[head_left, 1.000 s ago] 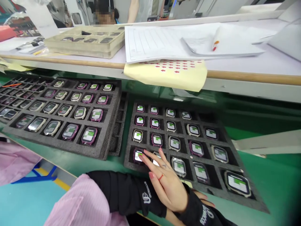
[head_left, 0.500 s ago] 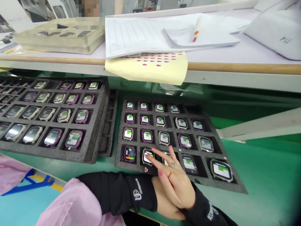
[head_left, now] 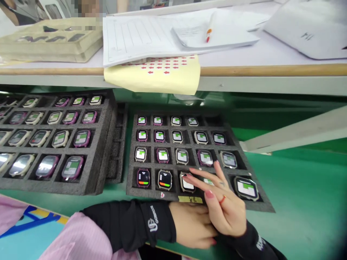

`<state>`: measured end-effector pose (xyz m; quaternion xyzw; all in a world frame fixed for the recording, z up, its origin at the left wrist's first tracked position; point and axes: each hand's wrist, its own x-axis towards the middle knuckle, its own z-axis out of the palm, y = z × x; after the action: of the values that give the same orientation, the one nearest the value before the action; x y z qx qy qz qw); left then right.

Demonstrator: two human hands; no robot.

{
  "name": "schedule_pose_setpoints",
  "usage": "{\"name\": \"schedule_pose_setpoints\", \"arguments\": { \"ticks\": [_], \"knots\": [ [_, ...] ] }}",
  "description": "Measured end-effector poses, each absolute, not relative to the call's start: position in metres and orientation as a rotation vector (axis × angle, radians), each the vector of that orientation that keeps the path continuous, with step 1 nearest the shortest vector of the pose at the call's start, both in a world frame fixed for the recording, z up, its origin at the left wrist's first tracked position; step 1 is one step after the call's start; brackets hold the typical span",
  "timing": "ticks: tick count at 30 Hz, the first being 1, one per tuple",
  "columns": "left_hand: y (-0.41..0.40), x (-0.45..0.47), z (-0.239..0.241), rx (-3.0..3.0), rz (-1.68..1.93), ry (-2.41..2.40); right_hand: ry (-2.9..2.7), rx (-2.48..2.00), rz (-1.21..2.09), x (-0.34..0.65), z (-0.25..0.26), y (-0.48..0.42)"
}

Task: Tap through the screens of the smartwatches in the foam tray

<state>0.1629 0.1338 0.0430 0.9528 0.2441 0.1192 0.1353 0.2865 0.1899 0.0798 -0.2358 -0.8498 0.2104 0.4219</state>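
Note:
My right hand [head_left: 225, 209], with a red ring, lies open with its fingers stretched over the front row of a black foam tray [head_left: 130, 180] full of smartwatches. Its forefinger tip touches the screen of the third watch [head_left: 186, 184] in that row. The two watches to the left, one purple [head_left: 143, 177] and one beige [head_left: 164, 179], show dark screens with coloured bars. The other watches show white and green screens. My left hand [head_left: 191, 224] rests at the table's edge under the right hand, which hides its fingers.
A second foam tray [head_left: 104, 151] of watches lies to the left on the green mat [head_left: 298, 202]. On the raised shelf above are papers [head_left: 141, 36], a pen [head_left: 208, 34], a yellow sheet of red arrow stickers [head_left: 162, 77] and a beige tray [head_left: 48, 45]. Another person stands behind.
My right hand has moved right along the front row, from the first watch to the third. The first two watches' screens have turned from white and green to dark.

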Motion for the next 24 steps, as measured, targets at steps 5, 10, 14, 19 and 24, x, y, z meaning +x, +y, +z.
{"name": "schedule_pose_setpoints", "arguments": {
  "ticks": [5, 10, 14, 19, 24],
  "knots": [
    [0.133, 0.164, 0.044, 2.701, 0.509, 0.768, -2.188, -0.576, 0.531, 0.303, 0.074, 0.193],
    [0.132, 0.165, 0.044, 2.664, 0.536, 0.800, -2.259, -0.595, 0.528, 0.302, 0.072, 0.190],
    [0.132, 0.165, 0.045, 2.651, 0.460, 0.784, -2.211, -0.590, 0.538, 0.304, 0.076, 0.191],
    [0.135, 0.163, 0.051, 2.710, 0.516, 0.777, -2.084, -0.652, 0.520, 0.317, 0.078, 0.195],
    [0.134, 0.162, 0.053, 2.693, 0.474, 0.715, -2.014, -0.722, 0.511, 0.330, 0.072, 0.200]
  ]
}}
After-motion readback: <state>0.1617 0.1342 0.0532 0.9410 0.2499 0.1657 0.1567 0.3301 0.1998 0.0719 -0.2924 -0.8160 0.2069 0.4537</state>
